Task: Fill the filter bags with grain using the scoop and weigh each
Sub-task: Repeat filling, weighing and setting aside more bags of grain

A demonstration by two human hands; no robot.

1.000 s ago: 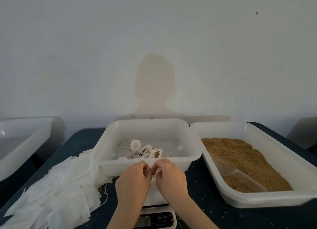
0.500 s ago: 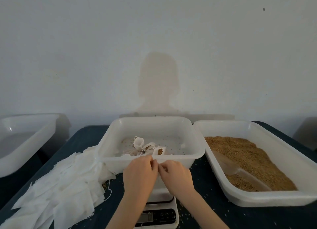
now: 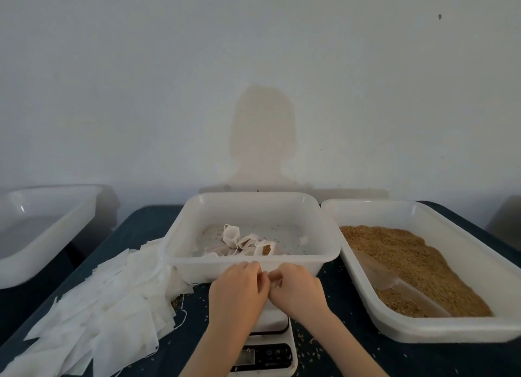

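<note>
Head view. Centre: white square plastic tub (image 3: 251, 261) holding filled white filter bags (image 3: 248, 244). Right: white rectangular tray (image 3: 462, 330) of brown grain (image 3: 400, 252) with clear plastic scoop (image 3: 394, 287). Lower left: heap of empty white filter bags (image 3: 93, 314). Lower centre: left hand (image 3: 235, 294) and right hand (image 3: 296, 290), fingertips pinched together over white digital scale (image 3: 267, 348); what they grasp cannot be told. Dark blue tabletop (image 3: 352, 359); pale wall (image 3: 253, 66).

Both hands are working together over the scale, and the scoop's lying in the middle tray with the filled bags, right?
Not quite. The head view shows the scoop lying in the right tray, on the grain. Both hands, left hand and right hand, do meet over the scale.
</note>
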